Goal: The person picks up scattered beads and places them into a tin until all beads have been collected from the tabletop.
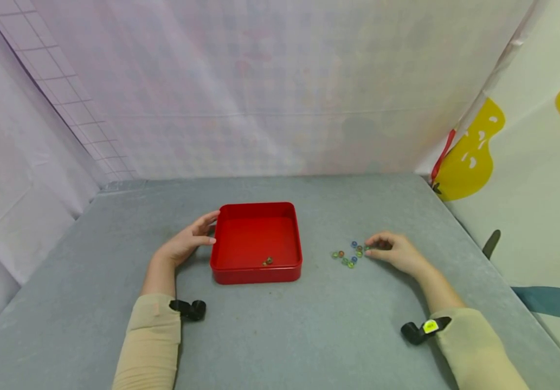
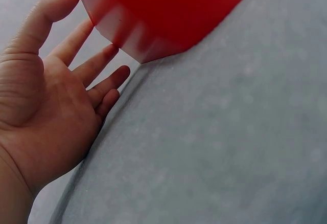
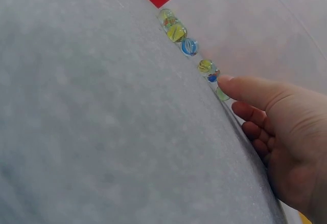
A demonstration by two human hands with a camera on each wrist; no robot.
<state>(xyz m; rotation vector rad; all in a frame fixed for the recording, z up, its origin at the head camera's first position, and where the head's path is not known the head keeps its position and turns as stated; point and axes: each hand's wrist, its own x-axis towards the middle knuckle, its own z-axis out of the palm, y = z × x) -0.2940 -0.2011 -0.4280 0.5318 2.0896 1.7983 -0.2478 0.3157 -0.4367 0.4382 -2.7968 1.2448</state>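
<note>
Approx. nine glass marbles lie loose on the grey table, to the right of the red box and apart from it. Inside the box I count two marbles, near its front wall; more than this I can't make out on my feed. So I would judge the work at an early stage: small part done, most pcs. left outside. My R hand is at the right edge of the loose group, w/ thumb and forefinger on both sides of one green marble; I take it as pinched, though how firmly, I can't tell. My L hand touches the left wall of the box w/ its fingertips, fingers spread, not grasping; I'd guess it steadies the box. Both hands are well apart, w/ box and loose marbles b/w them. Behind the table hangs a pale cloth.
</note>
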